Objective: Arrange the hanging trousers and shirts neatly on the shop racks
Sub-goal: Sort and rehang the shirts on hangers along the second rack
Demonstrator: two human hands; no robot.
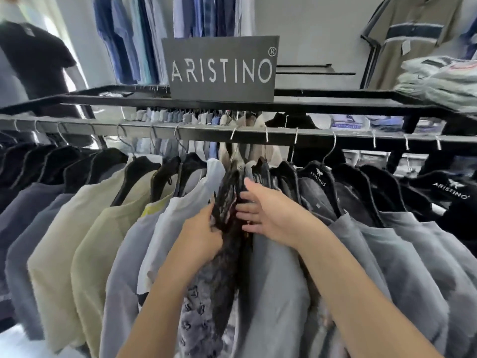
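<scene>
A black rail (206,134) runs across the view with shirts on black hangers. A dark patterned shirt (227,244) hangs in the middle, between a pale grey shirt (165,228) on its left and a grey shirt (273,280) on its right. My left hand (201,233) grips the dark shirt's left shoulder with curled fingers. My right hand (268,213) lies against the dark shirt's right side, fingers straight and pointing left. Beige shirts (85,228) hang further left, more grey ones (413,254) further right.
A dark brand sign (222,71) stands on the upper black shelf (335,104). Folded pale clothes (444,81) lie on that shelf at the right. Blue shirts (144,34) hang on the back wall. A person in a black top (33,60) stands at the far left.
</scene>
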